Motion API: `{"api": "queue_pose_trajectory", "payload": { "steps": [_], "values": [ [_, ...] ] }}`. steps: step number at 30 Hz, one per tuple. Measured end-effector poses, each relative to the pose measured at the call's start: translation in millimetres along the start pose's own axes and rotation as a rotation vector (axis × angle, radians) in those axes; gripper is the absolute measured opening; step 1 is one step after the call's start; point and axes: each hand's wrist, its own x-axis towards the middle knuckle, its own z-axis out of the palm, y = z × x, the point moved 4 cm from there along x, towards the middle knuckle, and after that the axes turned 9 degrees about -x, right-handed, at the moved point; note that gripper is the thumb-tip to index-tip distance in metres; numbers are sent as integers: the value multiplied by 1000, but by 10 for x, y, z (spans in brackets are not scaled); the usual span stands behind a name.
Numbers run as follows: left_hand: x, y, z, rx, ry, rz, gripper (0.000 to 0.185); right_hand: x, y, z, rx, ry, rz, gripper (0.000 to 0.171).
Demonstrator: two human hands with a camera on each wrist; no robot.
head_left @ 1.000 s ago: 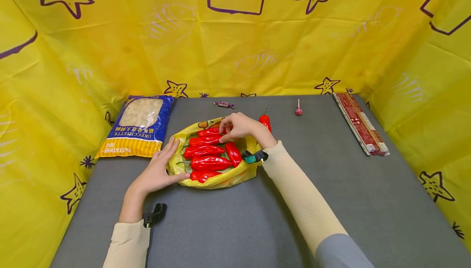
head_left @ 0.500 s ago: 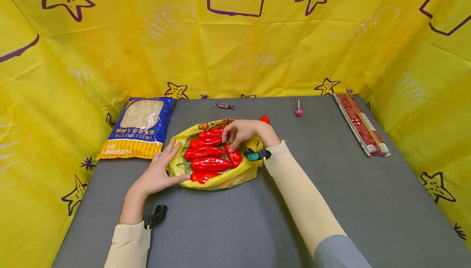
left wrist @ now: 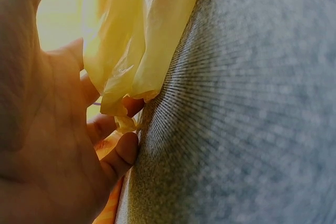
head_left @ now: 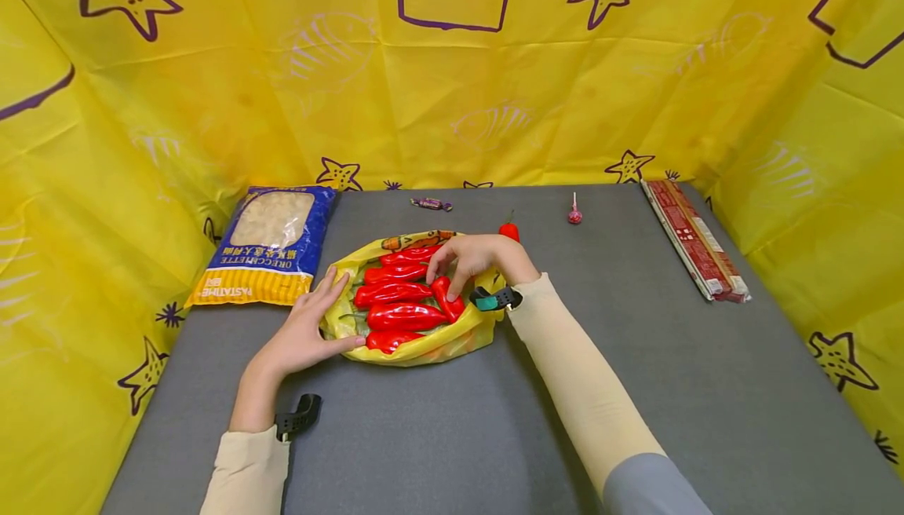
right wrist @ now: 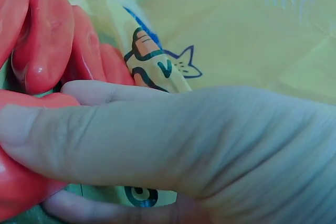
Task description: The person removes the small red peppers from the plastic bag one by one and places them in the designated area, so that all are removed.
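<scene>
Two hands are working at the yellow bag [head_left: 417, 350]: the flat left hand [head_left: 300, 334] is steadying it while the right hand [head_left: 473, 257] is gripping a red pepper [head_left: 447, 299].

Counts, placed off the yellow bag [head_left: 424, 346]: six red peppers [head_left: 404, 315] in it, one more red pepper [head_left: 508, 231] just behind it. One pasta pack [head_left: 268, 244] to its left, one wrapped candy [head_left: 431, 203] behind, one lollipop [head_left: 574, 215] and one long red packet [head_left: 692, 236] to its right. Two hands at the bag.
</scene>
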Motion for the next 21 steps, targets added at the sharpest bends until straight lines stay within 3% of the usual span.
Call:
{"api": "queue_pose_trajectory", "payload": {
  "steps": [12,18,21],
  "values": [
    [26,10,-4,7,-8,-2,108,-58,12,-17,57,19,-46,33],
    [30,-17,23,2,-8,-7,109,-89,15,25,147,-5,15,34],
    [18,-38,33,5,-11,-14,109,-65,-2,56,95,-4,-17,36]
  ]
}}
